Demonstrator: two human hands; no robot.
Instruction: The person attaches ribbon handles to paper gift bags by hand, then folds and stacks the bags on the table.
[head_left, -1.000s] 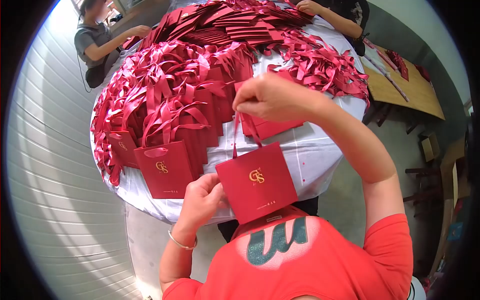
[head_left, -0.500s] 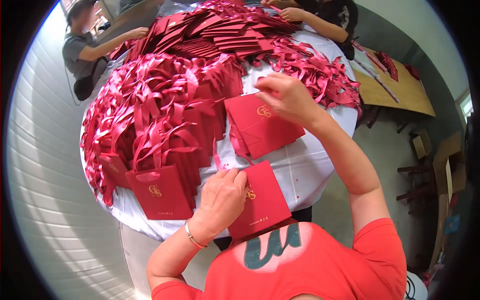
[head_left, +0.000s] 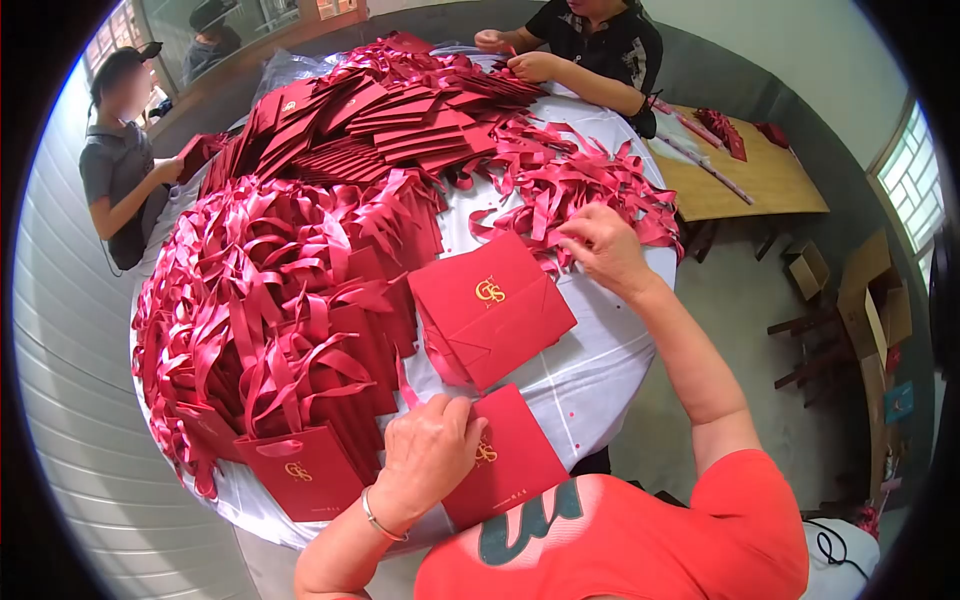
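My left hand (head_left: 430,455) is closed on the edge of a red paper bag (head_left: 520,460) lying flat in front of me, near its gold logo. A pink ribbon (head_left: 405,385) rises from beside those fingers. Farther right, my right hand (head_left: 608,252) has its fingertips curled together at the near edge of a heap of loose pink ribbons (head_left: 585,185); what lies between them is hidden. Between my hands is a small stack of red paper bags (head_left: 495,310), the top one showing a gold logo and a folded bottom.
On the left stand rows of red bags with ribbon handles (head_left: 300,470). Flat red bags (head_left: 400,120) are piled at the back of the white-covered table (head_left: 610,350). One co-worker (head_left: 120,170) is at left, another (head_left: 590,50) at the far side. A wooden table (head_left: 760,190) stands right.
My right hand has gone from over the bag stack to the ribbon heap. My left hand stays on its bag. The left co-worker has drawn back from the pile, holding red bags. The view has shifted.
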